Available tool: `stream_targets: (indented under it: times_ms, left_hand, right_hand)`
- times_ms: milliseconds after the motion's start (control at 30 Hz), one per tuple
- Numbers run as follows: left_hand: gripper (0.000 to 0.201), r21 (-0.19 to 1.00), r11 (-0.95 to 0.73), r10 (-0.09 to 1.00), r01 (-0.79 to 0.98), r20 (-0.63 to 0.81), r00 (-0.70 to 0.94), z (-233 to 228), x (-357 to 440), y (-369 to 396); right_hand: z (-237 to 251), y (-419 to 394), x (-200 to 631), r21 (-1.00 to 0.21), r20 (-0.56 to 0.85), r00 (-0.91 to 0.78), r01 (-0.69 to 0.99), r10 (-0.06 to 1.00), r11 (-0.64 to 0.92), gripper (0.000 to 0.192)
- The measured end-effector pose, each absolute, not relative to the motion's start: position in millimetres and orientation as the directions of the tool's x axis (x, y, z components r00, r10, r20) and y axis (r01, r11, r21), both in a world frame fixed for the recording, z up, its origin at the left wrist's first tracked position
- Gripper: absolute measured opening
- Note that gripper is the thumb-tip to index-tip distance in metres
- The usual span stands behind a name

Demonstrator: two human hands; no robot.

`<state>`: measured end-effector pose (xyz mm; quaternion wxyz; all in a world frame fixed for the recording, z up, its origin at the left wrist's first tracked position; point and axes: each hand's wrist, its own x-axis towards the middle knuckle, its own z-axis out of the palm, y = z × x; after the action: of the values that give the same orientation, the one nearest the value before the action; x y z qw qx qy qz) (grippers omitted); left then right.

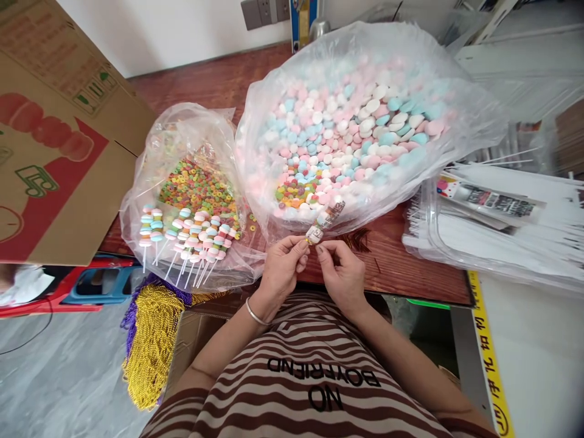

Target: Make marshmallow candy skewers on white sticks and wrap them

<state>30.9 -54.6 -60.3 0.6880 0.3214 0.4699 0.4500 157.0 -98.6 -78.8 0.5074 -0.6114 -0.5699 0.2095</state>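
My left hand (283,263) and my right hand (338,267) meet at the near edge of a wooden table (214,79). Together they pinch the lower end of a candy skewer in a printed clear sleeve (325,221), which points up and away toward a big plastic bag of pink, white and blue candies (351,128). A silver bangle sits on my left wrist. To the left lies a smaller bag of little coloured candy rings (196,185), with a row of finished candy skewers (187,240) resting on its front.
A large cardboard box (50,134) stands at the left. Stacks of clear printed sleeves and white sticks (497,219) lie at the right. Gold and purple bead strings (150,340) hang below the table edge. A white surface with yellow tape (490,359) is at lower right.
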Motion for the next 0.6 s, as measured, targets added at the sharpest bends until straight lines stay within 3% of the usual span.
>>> stream_targets:
  times_ms: [100,200,267,333,433,533,600]
  left_hand:
    - [0.042,0.753,0.509,0.86,-0.417,-0.433,0.27,-61.0,33.8,-55.8]
    - [0.038,0.803,0.477,0.874,-0.358,-0.392,0.286,-64.9,32.5,-59.1]
    - [0.03,0.941,0.289,0.942,-0.177,-0.245,0.231,-68.3,28.6,-61.1]
    - [0.022,0.995,-0.022,0.973,0.099,-0.001,0.229,-70.7,23.2,-62.0]
    - [0.023,0.835,-0.384,0.901,0.393,0.244,0.36,-71.1,15.5,-62.1]
    - [0.027,0.74,-0.468,0.866,0.484,0.274,0.419,-68.7,13.1,-63.0]
    - [0.023,0.788,-0.417,0.894,0.454,0.265,0.361,-67.1,14.6,-64.0]
  right_hand:
    - [-74.5,-93.9,159.3,-0.937,0.259,0.297,0.309,0.919,0.164,0.02]
    - [-74.7,-90.5,164.6,-0.998,0.058,0.216,0.038,0.975,0.051,0.025]
    - [-77.4,-88.9,167.5,-0.989,-0.083,0.133,-0.131,0.988,-0.066,0.03]
    - [-80.3,-87.3,169.2,-0.961,-0.159,0.085,-0.24,0.984,-0.134,0.035]
    - [-80.9,-85.1,169.5,-0.938,-0.197,0.072,-0.304,0.978,-0.166,0.04]
    - [-76.9,-84.2,169.5,-0.928,-0.204,0.052,-0.328,0.978,-0.176,0.04]
    - [-73.7,-84.9,170.4,-0.93,-0.187,0.024,-0.326,0.982,-0.169,0.038]
